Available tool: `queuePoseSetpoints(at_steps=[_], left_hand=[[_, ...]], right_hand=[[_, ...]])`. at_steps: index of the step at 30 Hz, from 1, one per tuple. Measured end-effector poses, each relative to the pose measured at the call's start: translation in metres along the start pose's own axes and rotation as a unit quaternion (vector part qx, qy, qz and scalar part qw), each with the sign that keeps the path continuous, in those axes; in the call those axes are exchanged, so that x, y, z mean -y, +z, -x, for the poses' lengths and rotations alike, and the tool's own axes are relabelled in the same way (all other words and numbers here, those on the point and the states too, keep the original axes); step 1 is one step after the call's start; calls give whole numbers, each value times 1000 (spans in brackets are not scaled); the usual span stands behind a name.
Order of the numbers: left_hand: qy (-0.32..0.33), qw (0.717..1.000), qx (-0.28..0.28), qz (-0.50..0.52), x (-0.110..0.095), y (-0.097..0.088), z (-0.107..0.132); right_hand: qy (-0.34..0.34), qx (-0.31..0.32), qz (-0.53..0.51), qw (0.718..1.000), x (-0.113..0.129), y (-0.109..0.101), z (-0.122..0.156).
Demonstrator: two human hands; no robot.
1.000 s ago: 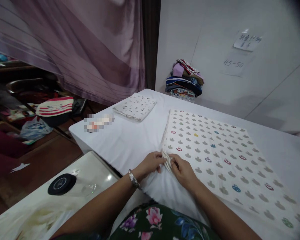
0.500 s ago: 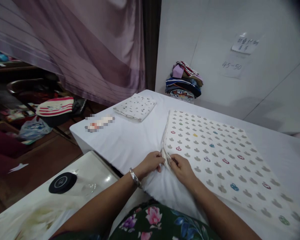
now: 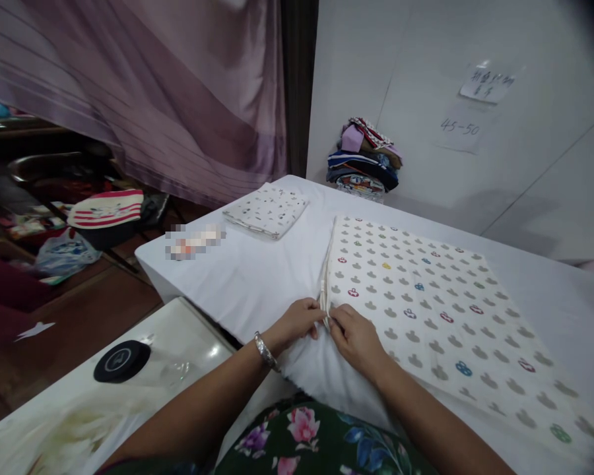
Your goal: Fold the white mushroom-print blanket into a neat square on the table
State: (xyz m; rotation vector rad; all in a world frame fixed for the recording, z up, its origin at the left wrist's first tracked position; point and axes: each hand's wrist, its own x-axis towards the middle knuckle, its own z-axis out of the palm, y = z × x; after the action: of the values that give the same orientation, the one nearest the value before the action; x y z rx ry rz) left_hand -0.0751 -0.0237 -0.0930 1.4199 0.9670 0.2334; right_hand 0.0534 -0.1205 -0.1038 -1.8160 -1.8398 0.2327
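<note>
A white cloth printed with grey and coloured shapes [image 3: 410,290] lies flat in layers across the right part of the table. At its near left corner, my left hand [image 3: 299,320] pinches the layered edge from the left side. Facing it, my right hand [image 3: 354,336] grips the same corner, thumb and fingertips pressed together on the edge. The two sets of fingertips almost meet there. A silver bracelet [image 3: 265,351] circles my left wrist. Farther back, a folded white cloth with a small dark print [image 3: 267,210] rests on the table.
White covering drapes the table [image 3: 202,280]. A pile of folded fabrics [image 3: 363,161] stands against the wall. At the lower left, a black round case [image 3: 122,361] sits on a pale side table [image 3: 178,330]. A chair [image 3: 106,214] with a striped cloth is beyond, beside a hanging curtain [image 3: 218,86].
My right hand has moved slightly left, closer to my left fingertips. The cloth layers at the corner, spread apart before, are now drawn together.
</note>
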Motion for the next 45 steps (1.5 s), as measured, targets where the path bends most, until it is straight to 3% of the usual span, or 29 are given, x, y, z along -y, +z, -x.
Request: queuePoseSetpoints(at_steps=[6, 13, 19, 26, 33, 36, 45], left_hand=[[5, 1000, 5, 15, 1, -1, 1], [12, 998, 16, 55, 3, -2, -1], [12, 999, -3, 50, 4, -1, 2], [32, 998, -56, 27, 13, 8, -2], [35, 998, -47, -38, 12, 6, -6], [10, 999, -45, -26, 8, 5, -3], [12, 999, -31, 7, 5, 4, 2]], right_hand=[[-27, -1, 30, 999, -1, 2, 2], [4, -26, -121, 992, -6, 0, -2], [29, -54, -154, 986, -13, 3, -4], [25, -53, -140, 988, -11, 4, -3], [10, -61, -125, 990, -11, 5, 0], [4, -71, -102, 992, -10, 5, 2], [-32, -23, 0, 999, -4, 10, 2]])
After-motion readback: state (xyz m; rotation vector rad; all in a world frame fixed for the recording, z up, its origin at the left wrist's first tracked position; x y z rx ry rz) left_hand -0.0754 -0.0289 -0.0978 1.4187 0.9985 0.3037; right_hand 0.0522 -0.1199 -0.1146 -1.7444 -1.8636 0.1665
